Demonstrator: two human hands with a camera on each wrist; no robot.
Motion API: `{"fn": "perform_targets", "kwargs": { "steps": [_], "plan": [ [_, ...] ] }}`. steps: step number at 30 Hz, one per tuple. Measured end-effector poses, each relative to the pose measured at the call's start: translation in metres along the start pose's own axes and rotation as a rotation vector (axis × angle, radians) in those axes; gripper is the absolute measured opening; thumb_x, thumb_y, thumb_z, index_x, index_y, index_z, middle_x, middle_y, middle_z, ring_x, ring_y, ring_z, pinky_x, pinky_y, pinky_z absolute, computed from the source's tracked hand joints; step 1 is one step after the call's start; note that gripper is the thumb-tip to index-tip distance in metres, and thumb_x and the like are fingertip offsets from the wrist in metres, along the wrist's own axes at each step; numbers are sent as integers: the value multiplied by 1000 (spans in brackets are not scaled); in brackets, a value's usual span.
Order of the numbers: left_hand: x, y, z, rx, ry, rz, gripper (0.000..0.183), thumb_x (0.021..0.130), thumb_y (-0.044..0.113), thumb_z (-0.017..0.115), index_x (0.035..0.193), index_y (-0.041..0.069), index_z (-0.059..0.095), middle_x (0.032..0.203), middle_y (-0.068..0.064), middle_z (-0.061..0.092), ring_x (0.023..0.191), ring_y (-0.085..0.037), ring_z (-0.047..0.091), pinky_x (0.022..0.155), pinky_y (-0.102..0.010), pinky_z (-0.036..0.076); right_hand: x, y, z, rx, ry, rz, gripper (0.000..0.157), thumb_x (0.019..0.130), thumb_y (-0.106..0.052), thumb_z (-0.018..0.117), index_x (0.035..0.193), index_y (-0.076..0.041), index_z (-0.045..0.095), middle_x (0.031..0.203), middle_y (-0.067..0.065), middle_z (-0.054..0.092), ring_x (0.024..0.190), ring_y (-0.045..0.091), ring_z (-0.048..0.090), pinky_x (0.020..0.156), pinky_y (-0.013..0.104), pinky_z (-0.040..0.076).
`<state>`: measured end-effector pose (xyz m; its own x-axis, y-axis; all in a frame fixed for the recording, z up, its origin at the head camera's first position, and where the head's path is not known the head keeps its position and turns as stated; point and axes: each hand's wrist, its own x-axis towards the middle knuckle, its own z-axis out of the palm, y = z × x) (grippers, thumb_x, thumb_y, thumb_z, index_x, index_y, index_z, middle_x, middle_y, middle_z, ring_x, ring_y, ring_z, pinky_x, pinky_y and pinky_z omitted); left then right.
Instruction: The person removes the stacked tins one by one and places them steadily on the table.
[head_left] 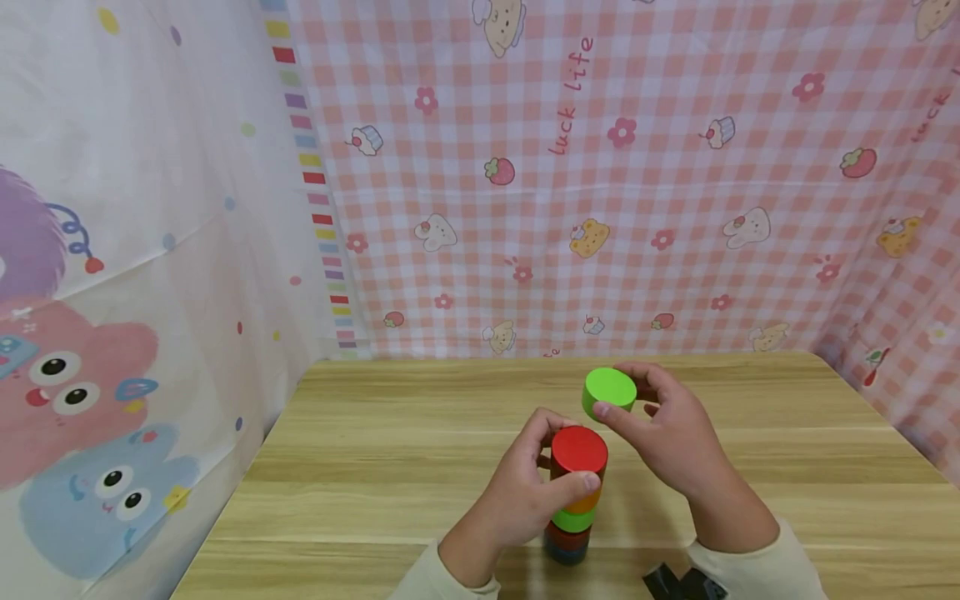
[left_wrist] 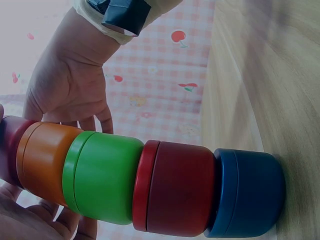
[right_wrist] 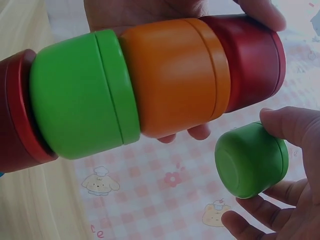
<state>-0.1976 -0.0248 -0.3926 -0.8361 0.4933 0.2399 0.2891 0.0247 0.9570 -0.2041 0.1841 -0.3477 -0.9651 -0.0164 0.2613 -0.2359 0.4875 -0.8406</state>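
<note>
Right hand (head_left: 677, 436) gripping green jar (head_left: 609, 390), seemingly lidded

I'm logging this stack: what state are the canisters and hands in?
Right hand: holding the separate green canister
Separate green canister: lid on, midair
Left hand: gripping the top red canister
Top red canister: lid on, upright
Orange canister: lid on, upright
Stacked green canister: lid on, upright
Lower red canister: lid on, upright
Blue canister: lid on, upright on the table

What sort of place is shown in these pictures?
Probably a curtained-off work corner: a wooden table, a pink checked cloth hanging behind it, and a white cartoon-printed cloth to its left.
</note>
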Motion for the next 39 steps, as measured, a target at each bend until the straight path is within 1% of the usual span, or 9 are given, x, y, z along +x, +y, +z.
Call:
{"fn": "perform_targets", "kwargs": {
  "steps": [4,21,24,33,36,39],
  "plan": [
    [0,0,0,-1,-1,3,41,95,27,74,129,21,53,123,8,64,118,-15,56,98,-36,46,2,3,1,6,-7,-2,57,96,-33,79,141,-5,58,130,14,65,122,30,58,107,65,41],
    [-1,1,0,-2,-4,-3,41,95,26,74,129,21,52,123,8,64,118,-15,56,98,-36,46,8,13,3,-14,-13,31,60,96,-34,79,144,-5,56,132,15,64,123,33,59,103,60,43],
    [-1,1,0,-4,-7,-3,41,95,26,74,130,21,52,124,8,64,118,-15,56,98,-36,46,10,16,4,-13,-15,30,60,96,-34,79,143,-6,57,131,15,64,122,32,59,102,58,43],
    [0,0,0,2,-7,4,41,95,26,74,130,21,52,123,8,64,117,-15,56,98,-35,47,12,22,6,-21,-14,10,59,96,-33,79,143,-5,58,130,15,65,120,32,60,102,57,44],
    [0,-1,-1,3,-5,5,41,95,26,74,129,21,52,123,8,64,117,-15,56,98,-35,47,12,24,7,-27,-17,9,58,96,-34,79,142,-7,58,129,14,65,119,32,60,98,54,47],
    [0,0,-1,4,-4,3,41,95,26,74,130,21,52,124,8,64,118,-15,56,98,-35,47,13,27,7,-40,-21,15,58,96,-36,79,143,-9,59,128,13,65,119,32,59,91,47,51]
  ]
}}
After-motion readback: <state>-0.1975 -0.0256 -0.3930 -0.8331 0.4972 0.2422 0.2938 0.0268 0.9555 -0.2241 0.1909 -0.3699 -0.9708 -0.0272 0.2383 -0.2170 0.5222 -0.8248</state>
